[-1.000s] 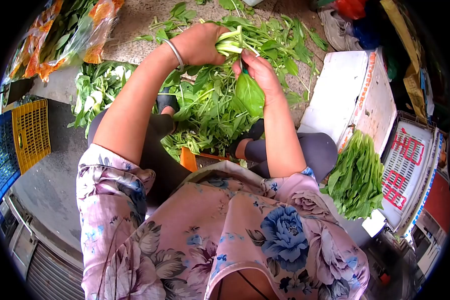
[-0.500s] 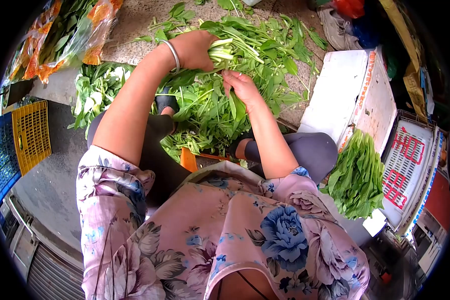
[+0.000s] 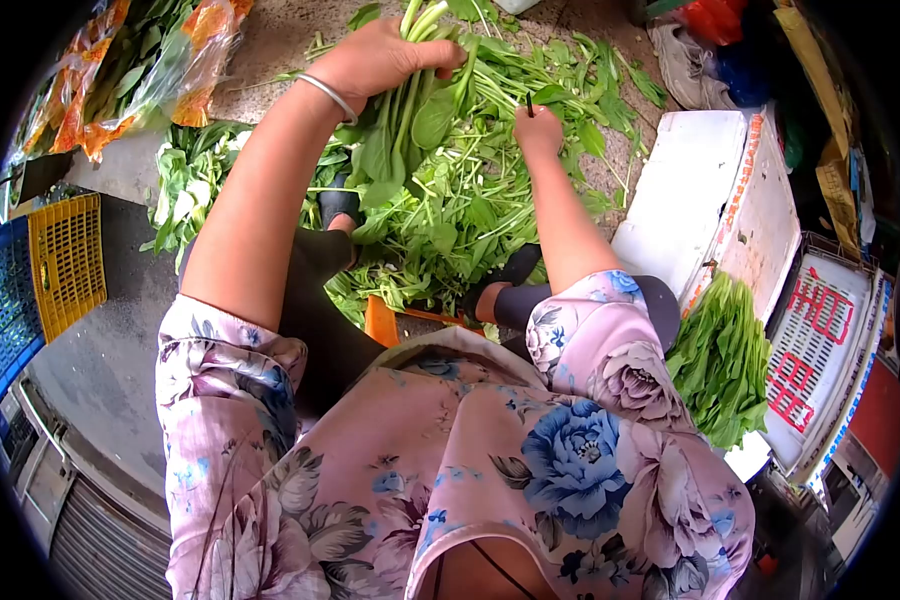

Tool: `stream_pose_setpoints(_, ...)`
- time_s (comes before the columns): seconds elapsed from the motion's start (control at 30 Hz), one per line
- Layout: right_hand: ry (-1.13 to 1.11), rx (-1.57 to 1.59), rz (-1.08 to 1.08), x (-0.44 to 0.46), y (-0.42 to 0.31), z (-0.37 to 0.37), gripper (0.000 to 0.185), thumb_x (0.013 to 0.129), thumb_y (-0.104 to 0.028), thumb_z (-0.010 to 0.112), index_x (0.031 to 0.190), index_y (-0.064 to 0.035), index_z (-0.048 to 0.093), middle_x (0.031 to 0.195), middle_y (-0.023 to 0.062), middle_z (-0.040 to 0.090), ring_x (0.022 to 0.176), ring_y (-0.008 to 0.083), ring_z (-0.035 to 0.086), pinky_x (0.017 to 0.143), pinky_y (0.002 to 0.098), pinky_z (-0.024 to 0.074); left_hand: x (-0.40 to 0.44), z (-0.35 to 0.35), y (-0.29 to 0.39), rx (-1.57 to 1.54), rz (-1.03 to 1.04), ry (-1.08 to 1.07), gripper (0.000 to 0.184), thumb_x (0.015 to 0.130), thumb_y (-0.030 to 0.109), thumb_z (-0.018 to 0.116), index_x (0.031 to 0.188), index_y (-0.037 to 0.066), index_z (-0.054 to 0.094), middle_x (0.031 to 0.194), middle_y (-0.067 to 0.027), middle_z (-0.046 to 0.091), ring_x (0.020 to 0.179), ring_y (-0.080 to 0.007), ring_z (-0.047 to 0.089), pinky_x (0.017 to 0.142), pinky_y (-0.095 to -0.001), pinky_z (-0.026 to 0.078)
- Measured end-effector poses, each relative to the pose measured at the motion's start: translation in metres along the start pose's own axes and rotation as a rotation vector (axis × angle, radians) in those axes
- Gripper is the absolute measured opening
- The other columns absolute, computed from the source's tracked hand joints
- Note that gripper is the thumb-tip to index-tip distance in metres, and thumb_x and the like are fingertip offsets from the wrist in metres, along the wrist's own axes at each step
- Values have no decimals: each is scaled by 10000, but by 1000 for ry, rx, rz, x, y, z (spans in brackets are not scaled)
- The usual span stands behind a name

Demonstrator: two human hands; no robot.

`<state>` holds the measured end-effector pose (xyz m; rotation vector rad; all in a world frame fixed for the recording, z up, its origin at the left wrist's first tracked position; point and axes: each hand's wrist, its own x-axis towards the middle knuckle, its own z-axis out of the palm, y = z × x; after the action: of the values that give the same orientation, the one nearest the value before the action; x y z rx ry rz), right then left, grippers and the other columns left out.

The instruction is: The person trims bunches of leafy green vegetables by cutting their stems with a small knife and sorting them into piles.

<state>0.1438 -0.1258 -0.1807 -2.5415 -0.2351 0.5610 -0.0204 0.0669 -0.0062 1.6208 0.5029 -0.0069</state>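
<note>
My left hand (image 3: 375,62), a silver bangle at its wrist, is closed around a bunch of leafy greens (image 3: 400,130). Pale stem ends stick up above the fist, while the leaves hang below it. To the right, my right hand (image 3: 538,132) is closed, and a thin black object (image 3: 530,104) pokes out at its top; the rest of it is hidden. Beneath both hands spreads a pile of loose leaves and stems (image 3: 460,215), some of it between my feet.
A white foam box (image 3: 680,180) stands at right, with an aligned bundle of greens (image 3: 722,365) against it. Beyond is a white slotted crate (image 3: 820,340). At left are a yellow crate (image 3: 67,265), a blue crate (image 3: 10,300) and a plastic bag of greens (image 3: 185,75).
My left hand has lifted and turned the bunch, so its stems point up. My right hand has moved away to the right and up from the bunch, and a black object now shows in it.
</note>
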Motion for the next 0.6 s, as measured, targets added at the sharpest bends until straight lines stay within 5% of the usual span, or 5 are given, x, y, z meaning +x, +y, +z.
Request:
stream_pose_setpoints(0.17,76,-27,-53,-4,0,0,199,734,-238,684,833,-70,643,740,77,637,596,159,592,606,295,460,1,-5,10,-537,-126,14,268,723,179,641,929,26,564,799,-97,625,721,-227,611,630,-349,504)
stream_pose_setpoints(0.23,56,393,-127,-9,-1,-5,216,721,-190,693,874,-54,622,757,64,633,646,165,600,596,305,459,-6,-1,17,-568,-86,-26,224,748,156,653,928,43,580,808,-31,612,719,-162,590,632,-305,504)
stream_pose_setpoints(0.37,-75,857,-138,-51,-20,-39,178,739,-28,660,904,5,600,795,39,624,624,92,565,576,210,453,0,-1,3,-46,173,94,203,708,158,655,849,21,605,811,-94,640,731,-217,617,646,-343,501)
stream_pose_setpoints(0.47,-143,885,-166,-82,-31,-64,176,751,-18,654,914,10,594,807,34,619,622,87,555,575,205,459,4,6,-3,879,111,246,393,620,326,669,866,25,608,776,-176,620,734,-320,615,690,-389,498)
stream_pose_setpoints(0.6,-243,951,-210,-102,-41,-82,172,761,-55,665,916,-14,603,781,34,624,609,82,554,508,186,417,1,24,-6,870,194,73,420,630,339,679,898,23,606,797,-179,627,754,-316,617,726,-372,500)
